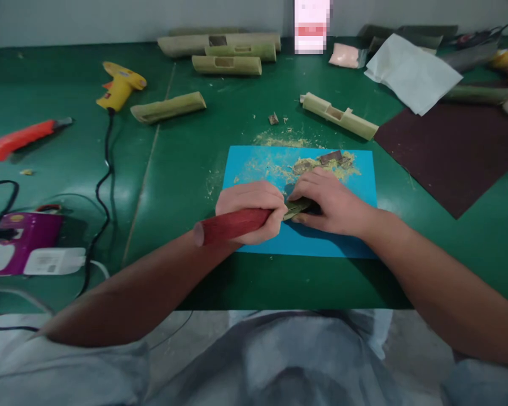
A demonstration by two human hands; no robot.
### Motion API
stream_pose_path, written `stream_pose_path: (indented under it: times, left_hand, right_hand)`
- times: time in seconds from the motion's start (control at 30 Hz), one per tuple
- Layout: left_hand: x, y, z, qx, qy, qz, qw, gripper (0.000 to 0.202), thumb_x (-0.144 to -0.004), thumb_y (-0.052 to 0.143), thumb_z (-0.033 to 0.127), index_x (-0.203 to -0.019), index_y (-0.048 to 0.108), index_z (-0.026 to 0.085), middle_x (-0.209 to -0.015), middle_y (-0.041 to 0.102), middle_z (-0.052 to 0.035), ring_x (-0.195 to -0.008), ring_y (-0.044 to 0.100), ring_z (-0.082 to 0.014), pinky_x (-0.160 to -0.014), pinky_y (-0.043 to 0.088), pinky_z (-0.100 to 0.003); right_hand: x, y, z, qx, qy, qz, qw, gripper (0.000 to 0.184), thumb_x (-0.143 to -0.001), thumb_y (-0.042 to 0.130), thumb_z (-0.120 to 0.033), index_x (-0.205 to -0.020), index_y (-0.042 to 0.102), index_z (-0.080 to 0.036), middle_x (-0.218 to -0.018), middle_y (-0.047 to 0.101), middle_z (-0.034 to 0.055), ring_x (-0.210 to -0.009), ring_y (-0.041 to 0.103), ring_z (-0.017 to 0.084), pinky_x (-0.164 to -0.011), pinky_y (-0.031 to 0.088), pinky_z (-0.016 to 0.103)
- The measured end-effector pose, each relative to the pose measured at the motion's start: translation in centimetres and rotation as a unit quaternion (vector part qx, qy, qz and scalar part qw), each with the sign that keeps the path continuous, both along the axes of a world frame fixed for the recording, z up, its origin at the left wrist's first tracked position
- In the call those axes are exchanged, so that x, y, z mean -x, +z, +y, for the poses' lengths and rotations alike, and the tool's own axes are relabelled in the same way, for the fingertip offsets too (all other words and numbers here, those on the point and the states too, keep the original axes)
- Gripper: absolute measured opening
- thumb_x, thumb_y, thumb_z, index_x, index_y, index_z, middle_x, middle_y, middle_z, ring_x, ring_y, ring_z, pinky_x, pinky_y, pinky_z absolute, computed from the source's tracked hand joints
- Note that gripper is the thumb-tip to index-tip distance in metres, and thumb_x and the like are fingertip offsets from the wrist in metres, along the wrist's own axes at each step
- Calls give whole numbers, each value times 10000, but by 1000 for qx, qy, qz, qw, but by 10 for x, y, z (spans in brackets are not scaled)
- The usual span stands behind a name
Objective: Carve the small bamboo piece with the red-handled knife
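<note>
My left hand (254,206) is closed around the thick red handle (232,227) of a tool. The handle's butt points to the left, and the working end is hidden behind my fingers. Close against it, my right hand (332,202) grips a short greenish piece of bamboo (296,210) with fingers and thumb. Most of that piece is covered by the hand. Both hands are over a bright blue mat (258,248). Pale shavings (298,163) and dark scraps (331,157) lie on the mat just beyond my fingers.
The green table (186,169) also carries a notched bamboo tube (355,125), a plain bamboo tube (169,107), a yellow glue gun (121,87), an orange cutter (23,138), a purple power box (46,231), a dark brown sheet (452,152) and white paper (412,73). Several cut tubes line the back.
</note>
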State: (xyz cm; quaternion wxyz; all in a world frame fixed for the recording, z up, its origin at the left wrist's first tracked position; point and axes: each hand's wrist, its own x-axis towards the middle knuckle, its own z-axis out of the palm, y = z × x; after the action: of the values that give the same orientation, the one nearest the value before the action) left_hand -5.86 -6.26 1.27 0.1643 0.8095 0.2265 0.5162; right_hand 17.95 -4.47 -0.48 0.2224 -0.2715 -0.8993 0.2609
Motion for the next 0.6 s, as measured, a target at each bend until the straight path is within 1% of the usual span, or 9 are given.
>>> stream_pose_path:
  times: [0.07, 0.17, 0.23, 0.3, 0.33, 0.4, 0.47, 0.53, 0.6]
  left_hand:
    - [1, 1, 0, 5, 7, -3, 1000, 127, -863, 742, 156, -810, 746, 270, -723, 786, 27, -611, 746, -150, -587, 608, -265]
    - [5, 0, 1, 48, 24, -4, 999, 124, -897, 755, 210, -790, 771, 270, -745, 802, 12, -641, 753, -170, -610, 627, -303]
    - [7, -2, 1, 88, 30, -34, 995, 161, -937, 758, 264, -778, 784, 265, -763, 808, -3, -660, 751, -174, -638, 639, -320]
    - [7, -5, 1, 127, 24, -89, 988, 229, -978, 757, 305, -758, 777, 246, -736, 785, -13, -649, 730, -158, -626, 627, -299]
    - [6, -6, 2, 152, 17, -117, 981, 267, -994, 758, 319, -740, 768, 236, -702, 759, -11, -611, 702, -141, -589, 603, -278]
    - [2, -5, 3, 206, 3, -164, 965, 337, -1005, 772, 363, -700, 748, 220, -651, 713, 0, -484, 604, -94, -465, 509, -236]
    - [-1, -1, 3, 249, -7, -185, 951, 379, -982, 815, 416, -670, 737, 214, -645, 704, 8, -381, 501, -56, -360, 393, -220]
    - [-4, 2, 2, 271, -3, -189, 944, 411, -957, 845, 468, -656, 732, 212, -664, 719, 3, -337, 452, -40, -308, 320, -223]
    - [-6, 3, 1, 269, 10, -186, 945, 433, -951, 854, 489, -643, 721, 216, -638, 701, 6, -340, 452, -42, -301, 308, -225]
  right_hand:
    - [0, -1, -1, -26, -15, 2, 1000, 234, -1029, 718, -428, -1150, 686, -231, -1103, 732, 100, -1034, 607, 300, -935, 424, 459]
    - [0, 2, -4, -62, -28, 5, 998, 271, -1052, 688, -448, -1182, 690, -211, -1115, 740, 118, -1035, 603, 311, -900, 422, 450]
    - [0, 5, -6, -76, -26, 5, 997, 287, -1069, 669, -457, -1189, 692, -197, -1097, 739, 120, -1019, 605, 309, -879, 420, 441]
    - [1, 7, -7, -81, -17, 11, 996, 304, -1090, 643, -481, -1186, 695, -198, -1079, 735, 114, -1003, 607, 300, -871, 426, 431]
    - [1, 8, -8, -83, -11, 16, 996, 317, -1100, 629, -499, -1182, 696, -200, -1071, 731, 111, -998, 608, 295, -871, 431, 426]
    - [1, 10, -8, -82, 3, 26, 996, 329, -1107, 621, -511, -1181, 696, -199, -1072, 724, 111, -997, 612, 288, -872, 443, 419]
    - [1, 11, -8, -76, 16, 23, 997, 287, -1093, 642, -458, -1193, 691, -194, -1079, 719, 113, -998, 617, 285, -869, 450, 413]
    - [0, 12, -8, -64, 21, 11, 998, 226, -1061, 661, -364, -1215, 682, -200, -1095, 720, 112, -1008, 620, 284, -868, 451, 410]
    - [0, 13, -8, -54, 22, 8, 998, 204, -1042, 658, -317, -1219, 671, -215, -1103, 724, 105, -1011, 619, 282, -867, 449, 407]
